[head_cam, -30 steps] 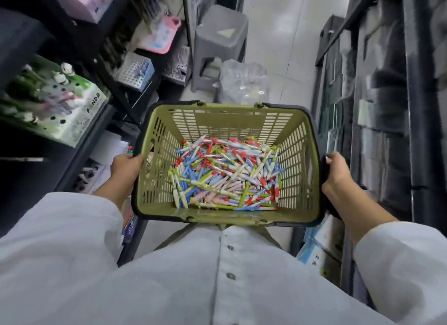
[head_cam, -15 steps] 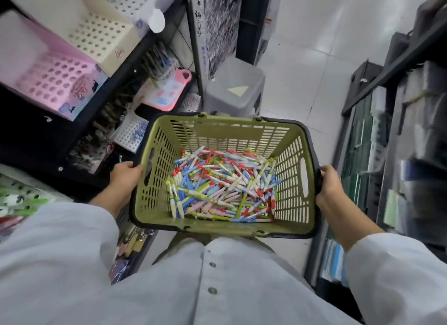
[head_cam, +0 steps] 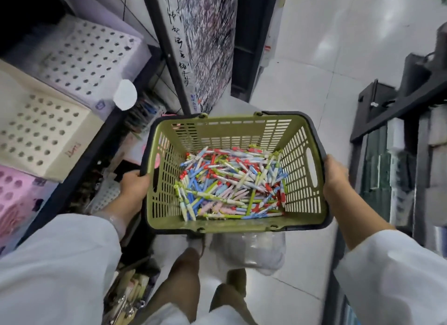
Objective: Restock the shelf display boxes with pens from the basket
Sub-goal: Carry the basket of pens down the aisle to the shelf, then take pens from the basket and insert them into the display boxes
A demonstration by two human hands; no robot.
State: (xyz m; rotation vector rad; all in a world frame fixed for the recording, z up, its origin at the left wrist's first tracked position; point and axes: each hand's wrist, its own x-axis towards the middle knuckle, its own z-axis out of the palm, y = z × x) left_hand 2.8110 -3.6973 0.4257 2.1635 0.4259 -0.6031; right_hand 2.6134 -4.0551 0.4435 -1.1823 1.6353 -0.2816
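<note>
I am watching the basket (head_cam: pixel 235 129) being carried level in the aisle, and I am taking it as my landmark. The left hand (head_cam: pixel 133 185) is gripping the basket's left rim, fingers curled over the dark edge, while the right hand (head_cam: pixel 335 174) is clasping the right rim beside the slot handle. The pens (head_cam: pixel 232 183) are lying in a loose heap on the basket's floor (blue, pink, green and white barrels, many with red caps), crowding toward its right half. To the left of the basket, the display boxes are sitting tilted on the shelf: a cream box (head_cam: pixel 41 129) nearest, a lilac box (head_cam: pixel 92 58) beyond it, and a pink box (head_cam: pixel 17 199) closer to me, all showing rows of holes. Just below the basket, a clear bag (head_cam: pixel 261 252) is lying on the tiled floor (head_cam: pixel 314 58).
</note>
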